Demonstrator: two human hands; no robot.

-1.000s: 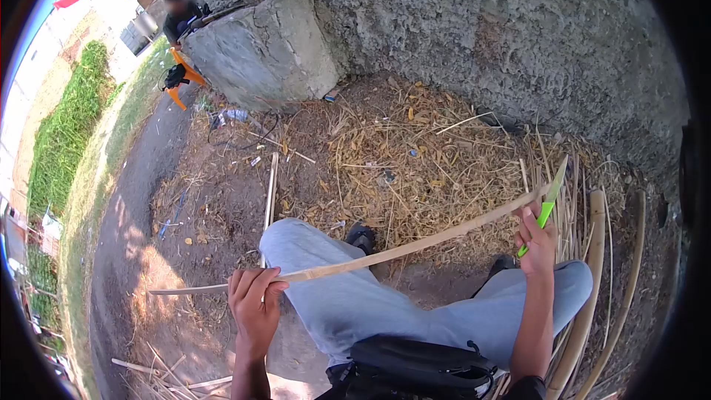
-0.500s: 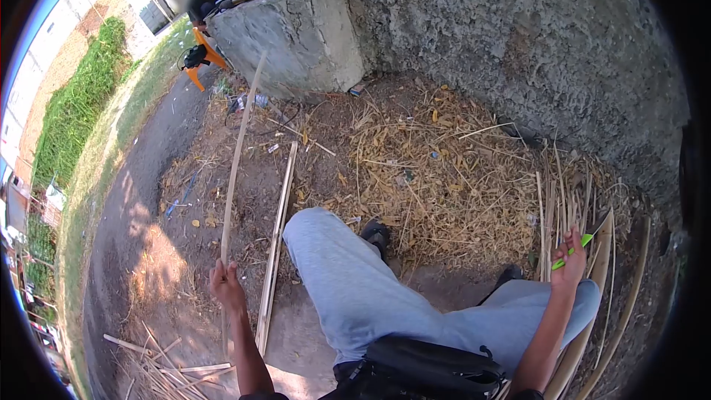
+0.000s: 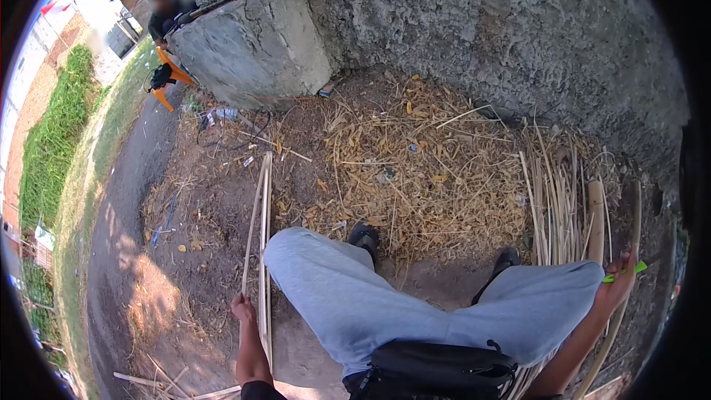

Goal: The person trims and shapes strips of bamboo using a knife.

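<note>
There, low down, the left hand (image 3: pixel 243 307) had the near end of a pale strip (image 3: pixel 252 230), just beside more strips (image 3: pixel 268 274) on the ground! Out wide, I saw the right hand (image 3: pixel 619 282) clasping a bright green handle (image 3: pixel 641 267) past the knee (image 3: pixel 581 275), near a curved pole (image 3: pixel 637 226).

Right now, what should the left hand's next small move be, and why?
Probably lower and release the held strip: the left hand grips its near end, while its far end appears to meet the neighbouring strips. The right hand, holding the green handle, is well away.
</note>
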